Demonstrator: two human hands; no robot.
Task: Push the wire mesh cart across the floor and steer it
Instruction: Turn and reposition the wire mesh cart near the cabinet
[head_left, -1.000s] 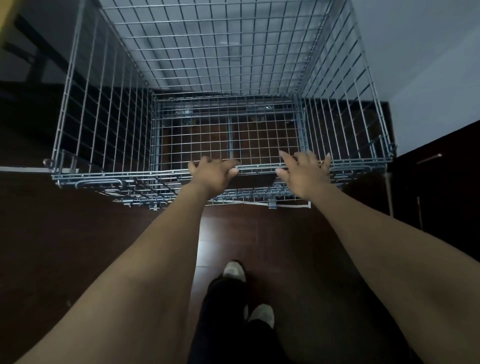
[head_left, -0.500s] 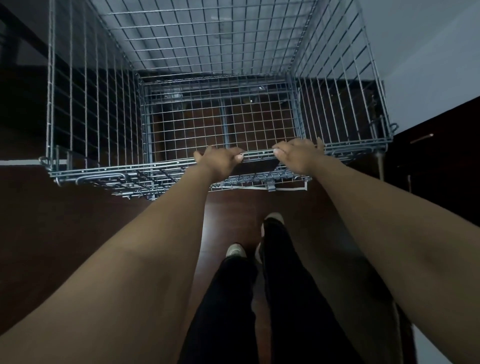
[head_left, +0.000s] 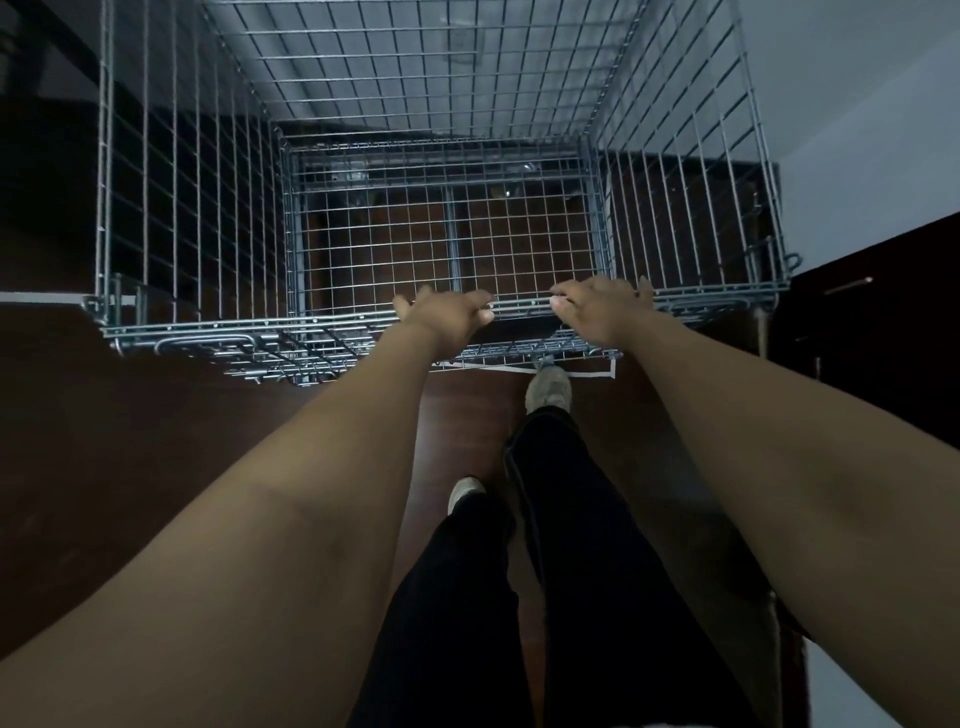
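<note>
The grey wire mesh cart (head_left: 171, 327) fills the upper half of the head view, seen from above; it is empty and the dark wood floor shows through its mesh bottom. My left hand (head_left: 447, 322) curls over the near top rail a little left of the middle. My right hand (head_left: 597, 312) grips the same rail to the right, fingers wrapped over the wire. Both arms are stretched out straight toward the cart.
A pale wall (head_left: 857, 104) runs close along the cart's right side, with a dark cabinet (head_left: 883, 338) beside its near right corner. My legs in black trousers and light shoes (head_left: 548, 389) are just behind the cart. Dark wood floor (head_left: 156, 441) lies to the left.
The cart has rolled forward, toward the wall, and I have stepped after it, right foot now in front. My right hand's fingers have closed onto the rail.
</note>
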